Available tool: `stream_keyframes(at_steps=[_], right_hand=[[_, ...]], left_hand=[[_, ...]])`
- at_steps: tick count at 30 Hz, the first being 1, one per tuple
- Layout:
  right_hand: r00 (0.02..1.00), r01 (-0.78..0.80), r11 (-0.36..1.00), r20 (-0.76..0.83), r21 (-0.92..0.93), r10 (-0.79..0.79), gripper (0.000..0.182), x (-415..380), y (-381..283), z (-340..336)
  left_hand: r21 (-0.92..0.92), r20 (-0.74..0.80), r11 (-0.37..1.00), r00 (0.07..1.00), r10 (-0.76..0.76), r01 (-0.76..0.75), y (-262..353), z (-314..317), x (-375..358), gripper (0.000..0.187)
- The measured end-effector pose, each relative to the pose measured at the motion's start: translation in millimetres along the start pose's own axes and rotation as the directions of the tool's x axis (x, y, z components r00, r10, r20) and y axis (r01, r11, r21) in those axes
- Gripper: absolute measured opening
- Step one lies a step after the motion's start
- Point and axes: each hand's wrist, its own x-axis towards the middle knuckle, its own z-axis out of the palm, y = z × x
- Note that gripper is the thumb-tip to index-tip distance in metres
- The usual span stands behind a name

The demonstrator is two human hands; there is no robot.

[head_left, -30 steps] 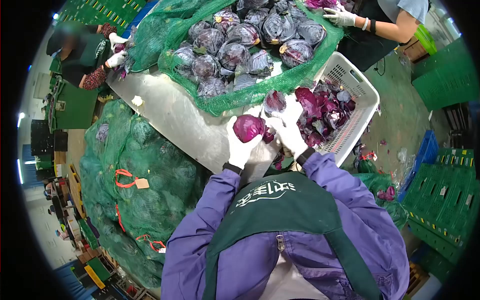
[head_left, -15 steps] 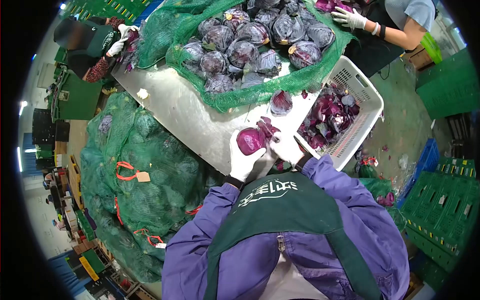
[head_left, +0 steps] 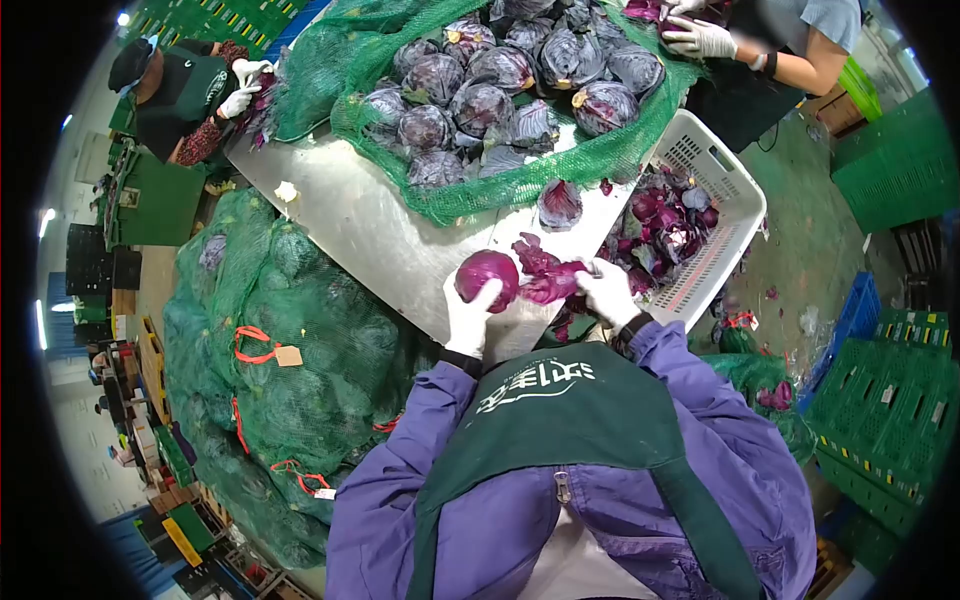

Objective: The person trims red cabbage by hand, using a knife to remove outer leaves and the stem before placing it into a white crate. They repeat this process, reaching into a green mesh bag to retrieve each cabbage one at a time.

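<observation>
In a white glove, my left hand [head_left: 468, 318] is wrapped round a smooth, shiny red cabbage [head_left: 488, 279] over the near end of the metal table [head_left: 370, 225]. My right hand [head_left: 608, 291], gloved too, pinches a purple cabbage leaf [head_left: 553, 284] just right of the head. Another torn leaf piece [head_left: 534, 254] shows behind that leaf. Beyond them a loose outer leaf [head_left: 560, 204] lies on the metal. At my right stands a white crate [head_left: 738, 215] of leaf scraps, its near corner close to my right hand.
A green net [head_left: 440, 205] with many whole red cabbages covers the table's far part. Filled net sacks [head_left: 300, 370] are piled at left. Two co-workers in gloves handle cabbage, one person [head_left: 185, 95] far left, another [head_left: 790, 70] far right. Green crates [head_left: 880, 420] stand at right.
My hands have moved apart: the left slightly left with the cabbage, the right to the right with the leaf, which now stretches out beside the head.
</observation>
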Motion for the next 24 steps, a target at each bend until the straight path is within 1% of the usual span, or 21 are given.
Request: stream_keyframes(at_steps=[1,2,3,5,7,8,9,10,11,12,13,14,15,16,17,19,20,21,22,23,24], right_hand=[[0.964,-0.265,0.963,0.031,0.045,0.264,0.005,-9.3,-23.0,-19.9],[0.975,-0.183,0.978,-0.106,0.098,0.194,0.005,-12.4,-12.5,-28.3],[0.962,-0.093,0.985,-0.242,0.143,0.126,0.005,-11.7,3.3,-36.3],[0.848,-0.17,0.92,-0.423,0.352,0.318,0.008,-4.3,13.6,-59.8],[0.836,-0.052,0.954,-0.51,0.294,0.203,0.015,-2.8,-0.1,-70.7],[0.835,-0.047,0.952,-0.511,0.302,0.203,0.031,-5.8,-34.3,-61.9],[0.856,-0.032,0.95,-0.482,0.312,0.187,0.044,-9.3,-61.8,-53.6],[0.908,0.005,0.96,-0.404,0.282,0.114,0.049,-10.6,-79.9,-48.4],[0.963,0.015,0.985,-0.266,0.172,0.032,0.052,-4.1,-75.1,-45.1],[0.99,-0.029,0.968,-0.124,0.251,0.062,0.059,-5.7,-87.3,-35.0],[0.998,0.002,0.911,0.058,0.413,-0.028,0.068,-6.2,-107.7,-21.4],[0.991,-0.032,0.937,0.135,0.347,-0.017,0.07,-4.6,-119.1,-9.4],[0.988,0.058,0.913,0.108,0.404,-0.111,0.069,7.7,-95.0,8.7],[0.975,-0.089,0.924,0.224,0.373,0.003,0.065,11.1,-113.8,2.3],[0.935,-0.233,0.917,0.333,0.324,0.12,0.062,14.1,-133.7,-3.5],[0.929,-0.341,0.702,0.337,0.625,0.152,0.032,39.0,-131.7,-12.4],[0.935,-0.348,0.624,0.306,0.7,0.178,0.031,55.6,-134.2,-14.2],[0.938,-0.348,0.541,0.28,0.766,0.206,0.03,75.1,-139.4,-16.6],[0.94,-0.322,0.55,0.328,0.77,0.091,0.036,92.0,-149.0,-24.6],[0.894,-0.373,0.531,0.448,0.761,-0.014,0.042,118.3,-155.9,-32.9],[0.937,-0.294,0.595,0.35,0.748,0.024,0.043,139.9,-177.5,-34.6]], left_hand=[[-0.275,0.028,0.942,0.981,-0.193,0.193,15.6,1.1,-4.0,0.068],[-0.42,0.193,0.831,0.931,-0.31,0.364,2.0,-12.2,8.5,0.06],[-0.539,0.272,0.719,0.899,-0.344,0.438,13.6,-4.7,2.8,0.065],[-0.636,0.379,0.569,0.854,-0.357,0.521,25.4,4.1,-0.2,0.07],[-0.598,0.424,0.576,0.83,-0.363,0.558,26.7,7.1,4.8,0.073],[-0.552,0.471,0.582,0.799,-0.374,0.597,26.7,10.0,7.1,0.077],[-0.545,0.48,0.582,0.793,-0.374,0.604,26.4,13.2,9.6,0.077],[-0.519,0.512,0.607,0.788,-0.343,0.602,26.0,16.6,13.3,0.078],[-0.493,0.546,0.634,0.779,-0.308,0.596,26.6,21.1,18.6,0.078],[-0.459,0.499,0.661,0.788,-0.361,0.594,25.8,25.8,26.7,0.075],[-0.529,0.455,0.599,0.796,-0.399,0.602,36.2,38.0,28.3,0.065],[-0.322,0.361,0.823,0.864,-0.349,0.467,49.7,48.8,25.3,0.065],[-0.075,0.283,0.955,0.925,-0.254,0.286,59.3,56.4,23.7,0.068],[0.024,0.365,0.974,0.905,-0.217,0.223,73.4,61.9,23.7,0.076],[0.129,0.409,0.988,0.903,-0.13,0.084,86.3,63.6,15.5,0.069],[-0.06,0.62,0.996,0.785,-0.008,0.058,109.4,56.0,27.5,0.069],[-0.001,0.577,0.997,0.815,-0.058,0.072,125.8,54.9,26.7,0.07],[0.002,0.572,1.0,0.82,0.001,-0.002,147.3,59.0,23.8,0.066],[0.019,0.55,0.998,0.835,0.033,-0.052,154.2,56.4,31.4,0.063],[0.037,0.527,0.994,0.848,0.066,-0.101,160.9,53.1,39.2,0.061],[0.166,0.439,0.976,0.897,0.053,-0.139,171.3,52.6,44.3,0.055]])
